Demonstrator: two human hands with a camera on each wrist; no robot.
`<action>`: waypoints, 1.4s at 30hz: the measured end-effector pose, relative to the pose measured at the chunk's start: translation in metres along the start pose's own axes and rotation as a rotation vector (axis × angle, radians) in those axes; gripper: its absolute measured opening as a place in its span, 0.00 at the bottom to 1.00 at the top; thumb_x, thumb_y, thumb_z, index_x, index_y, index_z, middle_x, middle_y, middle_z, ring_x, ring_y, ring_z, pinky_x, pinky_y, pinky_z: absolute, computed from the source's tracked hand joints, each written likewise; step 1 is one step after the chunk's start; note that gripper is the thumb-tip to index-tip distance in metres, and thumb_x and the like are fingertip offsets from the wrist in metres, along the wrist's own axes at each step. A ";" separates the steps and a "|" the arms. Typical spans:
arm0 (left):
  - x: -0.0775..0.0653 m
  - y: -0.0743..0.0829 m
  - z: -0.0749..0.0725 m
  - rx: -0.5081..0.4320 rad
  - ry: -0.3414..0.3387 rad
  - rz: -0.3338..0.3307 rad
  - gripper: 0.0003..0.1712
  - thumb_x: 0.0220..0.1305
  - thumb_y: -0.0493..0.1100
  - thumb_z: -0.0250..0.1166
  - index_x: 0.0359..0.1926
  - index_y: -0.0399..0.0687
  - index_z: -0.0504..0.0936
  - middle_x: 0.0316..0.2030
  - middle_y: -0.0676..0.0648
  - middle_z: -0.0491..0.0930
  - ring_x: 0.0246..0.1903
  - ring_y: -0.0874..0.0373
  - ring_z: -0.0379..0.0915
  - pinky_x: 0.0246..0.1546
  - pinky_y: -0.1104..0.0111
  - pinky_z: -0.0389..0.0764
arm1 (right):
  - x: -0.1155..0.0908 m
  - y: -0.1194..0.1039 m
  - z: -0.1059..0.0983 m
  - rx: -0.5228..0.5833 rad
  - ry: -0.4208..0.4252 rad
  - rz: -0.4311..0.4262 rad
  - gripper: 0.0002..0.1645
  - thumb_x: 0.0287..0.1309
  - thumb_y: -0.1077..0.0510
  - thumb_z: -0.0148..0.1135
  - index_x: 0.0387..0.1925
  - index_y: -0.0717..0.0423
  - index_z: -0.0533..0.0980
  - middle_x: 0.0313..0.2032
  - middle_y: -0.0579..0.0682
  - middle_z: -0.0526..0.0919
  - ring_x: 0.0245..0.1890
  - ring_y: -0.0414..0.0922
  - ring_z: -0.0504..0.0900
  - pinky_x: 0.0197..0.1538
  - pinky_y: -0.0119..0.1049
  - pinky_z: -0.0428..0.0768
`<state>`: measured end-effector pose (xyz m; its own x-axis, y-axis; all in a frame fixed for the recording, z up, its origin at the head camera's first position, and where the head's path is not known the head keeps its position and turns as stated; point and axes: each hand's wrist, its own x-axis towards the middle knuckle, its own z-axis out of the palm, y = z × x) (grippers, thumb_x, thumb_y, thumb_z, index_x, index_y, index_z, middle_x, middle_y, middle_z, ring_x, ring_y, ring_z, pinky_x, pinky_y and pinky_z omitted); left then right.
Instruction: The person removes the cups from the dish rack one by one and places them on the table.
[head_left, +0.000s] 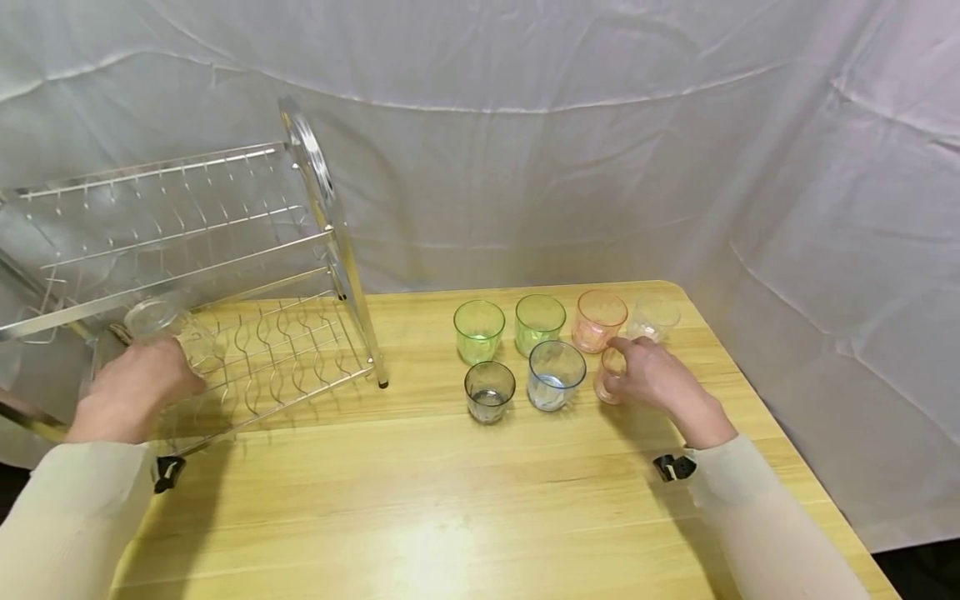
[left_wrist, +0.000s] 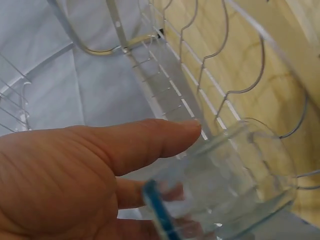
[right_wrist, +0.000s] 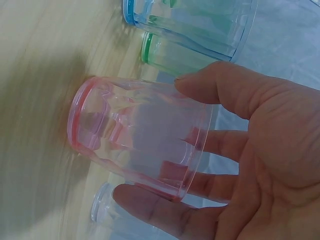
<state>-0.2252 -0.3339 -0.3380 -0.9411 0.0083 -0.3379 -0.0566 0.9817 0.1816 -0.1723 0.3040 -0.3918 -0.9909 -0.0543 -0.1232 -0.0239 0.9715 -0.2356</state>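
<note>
At the rack's lower level, my left hand holds a clear glass lying on its side. The thumb lies along the glass and the fingers show through its wall; a blue edge marks the end near the palm. My right hand grips a pink-tinted glass near its rim, thumb on one side and fingers on the other. In the right wrist view its pink base is right at the tabletop. Beside it in the head view stand a blue glass and another pink glass.
A two-level metal dish rack stands on the left of the wooden table. Two green glasses, a dark grey glass and a clear glass stand upright on the right half. A pale curtain hangs behind.
</note>
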 end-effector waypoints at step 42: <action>-0.046 0.071 0.019 -0.087 0.141 0.146 0.50 0.66 0.58 0.70 0.74 0.29 0.60 0.64 0.15 0.61 0.58 0.15 0.64 0.54 0.25 0.70 | -0.019 -0.012 -0.017 0.049 0.151 0.059 0.52 0.66 0.35 0.67 0.77 0.63 0.63 0.72 0.72 0.68 0.70 0.74 0.66 0.63 0.76 0.71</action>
<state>-0.1793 -0.2609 -0.3266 -0.9784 0.1168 -0.1705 0.0612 0.9517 0.3008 -0.1554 0.2972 -0.3702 -0.9991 0.0417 0.0066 0.0382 0.9594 -0.2796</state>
